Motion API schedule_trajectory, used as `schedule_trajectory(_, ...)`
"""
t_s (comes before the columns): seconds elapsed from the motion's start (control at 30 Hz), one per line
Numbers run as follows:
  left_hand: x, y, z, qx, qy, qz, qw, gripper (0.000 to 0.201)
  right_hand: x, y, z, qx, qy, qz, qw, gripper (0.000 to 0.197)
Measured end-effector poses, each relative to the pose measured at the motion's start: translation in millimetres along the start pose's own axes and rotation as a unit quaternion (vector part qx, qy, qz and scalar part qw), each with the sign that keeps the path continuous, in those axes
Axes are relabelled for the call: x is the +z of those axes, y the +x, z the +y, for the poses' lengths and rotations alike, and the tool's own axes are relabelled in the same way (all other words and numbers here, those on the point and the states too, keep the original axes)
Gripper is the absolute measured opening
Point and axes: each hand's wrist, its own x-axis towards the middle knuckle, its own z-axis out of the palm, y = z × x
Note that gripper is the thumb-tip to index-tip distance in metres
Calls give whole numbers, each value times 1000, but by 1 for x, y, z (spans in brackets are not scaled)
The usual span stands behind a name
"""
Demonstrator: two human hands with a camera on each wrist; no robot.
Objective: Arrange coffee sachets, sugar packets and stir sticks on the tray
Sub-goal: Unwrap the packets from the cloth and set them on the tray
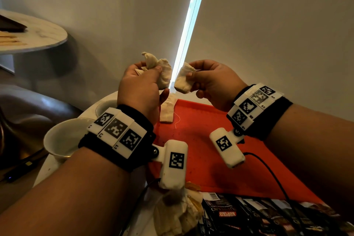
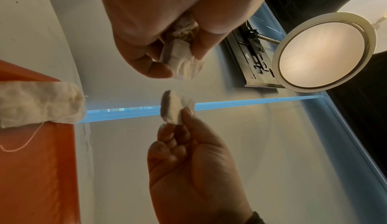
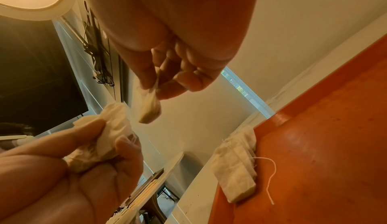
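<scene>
Above the far left corner of the red tray point(image 1: 220, 120), both hands are raised and each holds pale, crumpled paper sachets. One single sachet point(image 1: 183, 78) hangs from the right hand point(image 1: 212, 84), pinched at its upper end between thumb and fingertips; the right wrist view shows the same sachet point(image 3: 149, 108) dangling below the pinching fingers point(image 3: 167, 93). Close beside it, but not touching, a bunch of sachets point(image 1: 159, 69) is gripped in the left hand point(image 1: 139, 90), whose fingers are curled round the bunch with the thumb pressed against it; how many sachets the bunch contains cannot be told. On the tray's far left corner lies another flat sachet point(image 1: 167, 110), overhanging the rim, with a thin white thread point(image 1: 177, 121) trailing from it onto the red surface. Near the tray's near edge, a row of dark printed coffee sachets point(image 1: 249, 216) is fanned out, and a heap of further crumpled pale sachets point(image 1: 178, 212) sits just to their left. Two white cups point(image 1: 61, 140) stand left of the tray on the white round table point(image 1: 44, 168). Farther off at the left, a second round marble table point(image 1: 44, 34) carries wooden stir sticks point(image 1: 9, 39) and a dark flat object. Each wrist wears a black band with white marker blocks and a small camera unit.
</scene>
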Motion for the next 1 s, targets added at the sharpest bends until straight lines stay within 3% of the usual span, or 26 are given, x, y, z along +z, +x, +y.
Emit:
schedule_trajectory(0.27,-1,2,4,32,-5,12,999,17,0,18,21,76,-126,8,989,18)
schedule_trajectory(0.53,0,3,4,35,-12,21,999,18,24,26,57,162,-285,-96,940,15)
schedule_trajectory(0.83,1,1,5,31,-13,16,999,18,35,37,67,180,-245,-85,949,22)
schedule_trajectory(1.0,2,-1,6,28,-8,18,999,19,30,35,64,179,-221,-73,956,11)
